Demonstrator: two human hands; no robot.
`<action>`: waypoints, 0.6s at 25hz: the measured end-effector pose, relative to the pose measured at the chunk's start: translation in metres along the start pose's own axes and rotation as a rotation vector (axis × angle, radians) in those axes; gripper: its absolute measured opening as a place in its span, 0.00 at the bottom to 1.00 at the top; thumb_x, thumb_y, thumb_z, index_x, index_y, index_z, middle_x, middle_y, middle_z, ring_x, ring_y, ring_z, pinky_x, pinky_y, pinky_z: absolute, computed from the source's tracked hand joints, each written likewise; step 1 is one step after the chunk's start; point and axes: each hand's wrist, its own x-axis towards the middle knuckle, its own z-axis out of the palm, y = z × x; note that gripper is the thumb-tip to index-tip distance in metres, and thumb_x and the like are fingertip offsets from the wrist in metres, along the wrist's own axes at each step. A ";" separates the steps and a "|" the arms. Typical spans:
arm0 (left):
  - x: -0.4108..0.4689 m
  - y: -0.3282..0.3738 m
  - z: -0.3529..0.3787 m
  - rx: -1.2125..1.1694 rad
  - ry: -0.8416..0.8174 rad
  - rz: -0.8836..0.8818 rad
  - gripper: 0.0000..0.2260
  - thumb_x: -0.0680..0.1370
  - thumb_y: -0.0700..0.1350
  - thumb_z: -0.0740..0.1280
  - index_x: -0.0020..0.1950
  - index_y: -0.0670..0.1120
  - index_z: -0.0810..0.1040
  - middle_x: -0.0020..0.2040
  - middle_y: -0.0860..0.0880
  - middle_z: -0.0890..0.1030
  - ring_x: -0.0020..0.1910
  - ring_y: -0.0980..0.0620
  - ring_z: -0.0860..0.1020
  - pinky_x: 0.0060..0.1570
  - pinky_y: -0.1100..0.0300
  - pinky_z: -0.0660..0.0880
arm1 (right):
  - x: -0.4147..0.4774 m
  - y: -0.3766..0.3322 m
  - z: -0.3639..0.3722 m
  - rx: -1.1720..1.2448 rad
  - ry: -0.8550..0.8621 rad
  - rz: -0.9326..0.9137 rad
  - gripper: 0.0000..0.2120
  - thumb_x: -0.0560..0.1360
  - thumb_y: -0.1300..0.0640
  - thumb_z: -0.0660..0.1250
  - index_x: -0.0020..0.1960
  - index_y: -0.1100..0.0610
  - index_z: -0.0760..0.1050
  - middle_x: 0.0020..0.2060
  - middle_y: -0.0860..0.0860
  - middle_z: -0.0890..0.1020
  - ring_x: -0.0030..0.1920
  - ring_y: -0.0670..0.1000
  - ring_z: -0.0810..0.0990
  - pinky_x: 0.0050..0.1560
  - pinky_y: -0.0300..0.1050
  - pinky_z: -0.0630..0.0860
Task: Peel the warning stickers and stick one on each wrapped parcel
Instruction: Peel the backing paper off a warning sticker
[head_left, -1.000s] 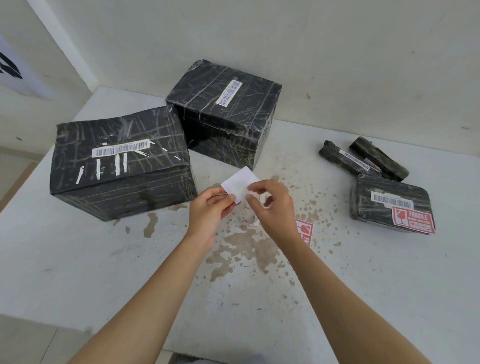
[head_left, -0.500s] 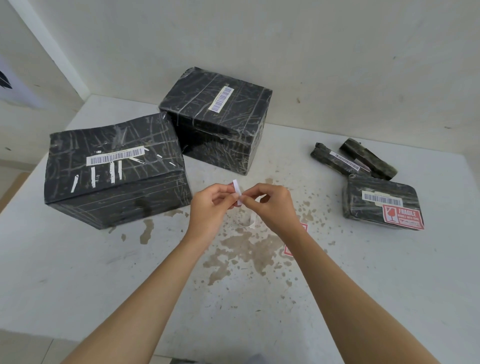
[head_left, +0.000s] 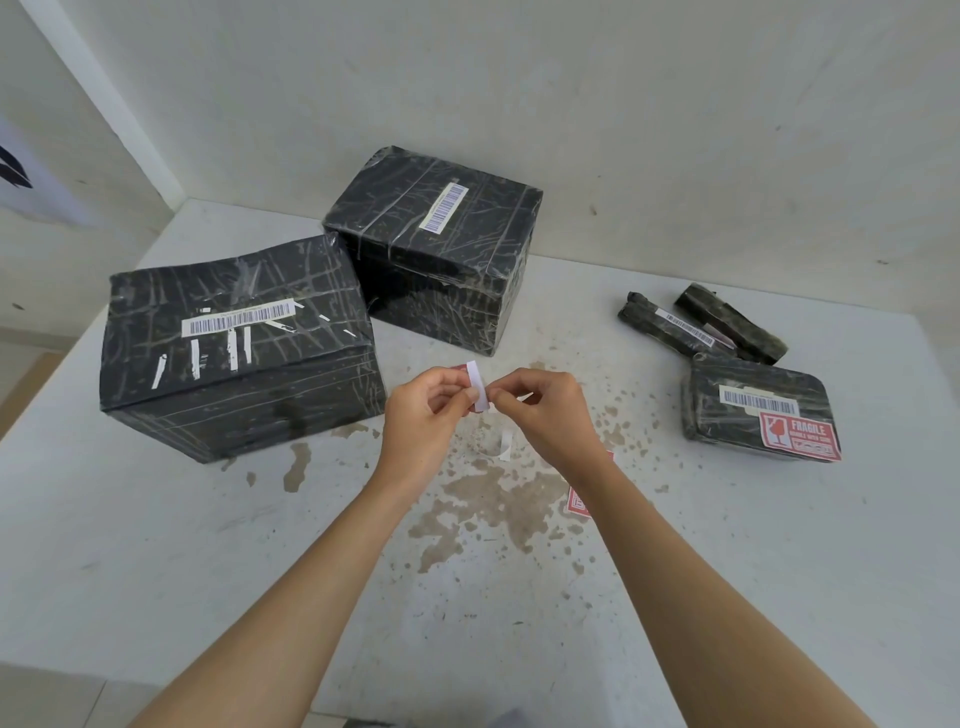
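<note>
Since a second ago, when I was seeing the sticker as a flat white square held up between both hands, it is now turning edge-on and folding, with its red printed face peeking out behind the white backing. I am watching the left hand (head_left: 428, 410) pinching the warning sticker (head_left: 475, 385) between thumb and fingers, while the right hand (head_left: 550, 415) is nipping the same piece at its near edge with thumb and forefinger, the other fingers curling in. Both hands are hovering above the stained white table (head_left: 208, 545), just in front of the parcels.

Below the hands a curled white backing strip (head_left: 504, 446) is lying on the stains. A second red sticker (head_left: 581, 501) is lying on the table, mostly hidden under the right forearm.

To the left, the large wrapped parcel (head_left: 239, 343) is sitting with a barcode label on top; behind it, touching or nearly touching at one corner, the second large parcel (head_left: 436, 244) is standing against the wall. Well off to the right, the flat parcel (head_left: 753, 400) is already carrying a red fragile sticker (head_left: 800, 435) beside its barcode. Two thin long parcels (head_left: 696, 325) are lying side by side just behind it.
</note>
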 end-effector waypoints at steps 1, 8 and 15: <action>0.000 0.000 0.000 0.001 0.000 0.005 0.04 0.75 0.35 0.69 0.48 0.42 0.80 0.44 0.48 0.83 0.38 0.59 0.81 0.41 0.70 0.76 | 0.000 0.000 -0.001 0.007 -0.001 0.006 0.06 0.72 0.62 0.68 0.39 0.56 0.83 0.33 0.42 0.81 0.31 0.36 0.75 0.35 0.28 0.68; -0.002 0.003 -0.001 -0.003 -0.026 0.036 0.05 0.76 0.36 0.67 0.49 0.44 0.78 0.40 0.49 0.83 0.40 0.59 0.82 0.43 0.70 0.75 | -0.001 -0.001 -0.004 0.046 -0.025 0.010 0.04 0.72 0.60 0.71 0.39 0.55 0.83 0.34 0.43 0.83 0.35 0.37 0.77 0.39 0.30 0.71; -0.004 0.006 -0.002 0.012 -0.035 0.032 0.06 0.76 0.37 0.67 0.48 0.48 0.78 0.43 0.51 0.82 0.42 0.61 0.81 0.43 0.72 0.74 | 0.000 0.000 -0.003 0.012 -0.015 0.023 0.05 0.74 0.60 0.69 0.42 0.57 0.83 0.33 0.42 0.81 0.33 0.36 0.75 0.38 0.29 0.70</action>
